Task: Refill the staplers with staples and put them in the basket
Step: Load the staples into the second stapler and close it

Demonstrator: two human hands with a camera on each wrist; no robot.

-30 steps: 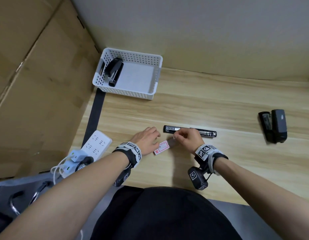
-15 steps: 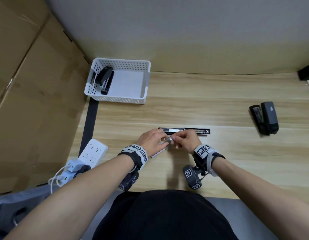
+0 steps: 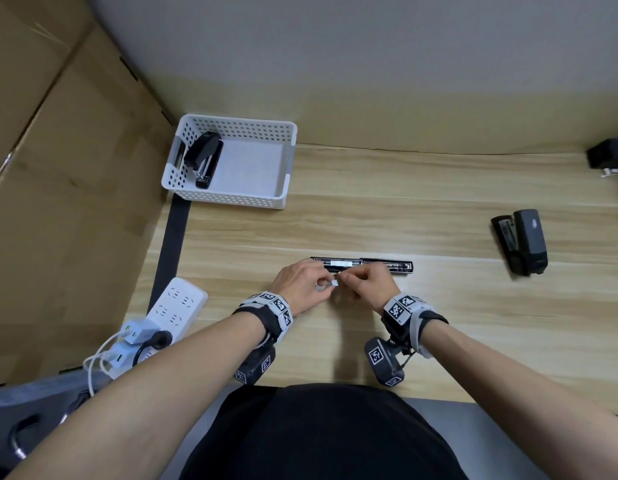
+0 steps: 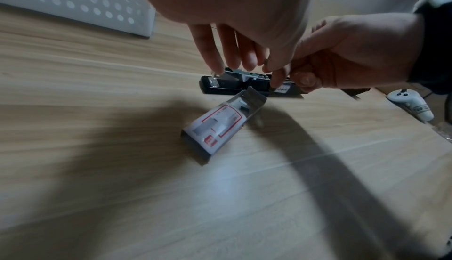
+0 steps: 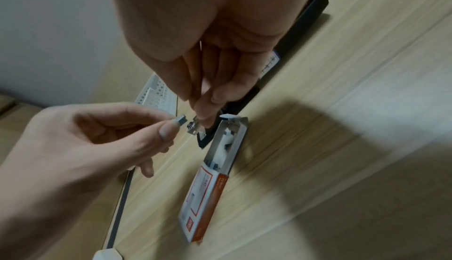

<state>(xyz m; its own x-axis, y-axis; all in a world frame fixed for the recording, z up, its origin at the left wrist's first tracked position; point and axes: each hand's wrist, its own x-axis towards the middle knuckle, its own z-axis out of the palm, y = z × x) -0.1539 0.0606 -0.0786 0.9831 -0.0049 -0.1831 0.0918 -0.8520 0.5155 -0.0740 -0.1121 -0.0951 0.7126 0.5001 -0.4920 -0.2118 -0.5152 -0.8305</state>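
Observation:
A black stapler [image 3: 363, 265] lies opened out flat on the wooden table, with a silver strip in its channel. Just in front of it my left hand [image 3: 326, 285] pinches a small piece of staples [image 5: 182, 120] between thumb and forefinger. My right hand [image 3: 345, 278] pinches another short staple strip [image 5: 194, 127] close beside it. The red-and-white staple box [image 4: 220, 127] lies open on the table under my hands. The white perforated basket [image 3: 286, 174] at the back left holds one black stapler [image 3: 203, 161]. Another black stapler [image 3: 520, 245] lies at the right.
A white power strip [image 3: 177, 304] with chargers and cables sits at the table's left front edge. Cardboard [image 3: 58, 168] walls off the left side. A black object [image 3: 608, 157] sits at the far right back. A white controller [image 4: 411, 105] shows beyond the table.
My hands left the staple box and came together in front of the open stapler; each now pinches a piece of staples. The box lies free on the table.

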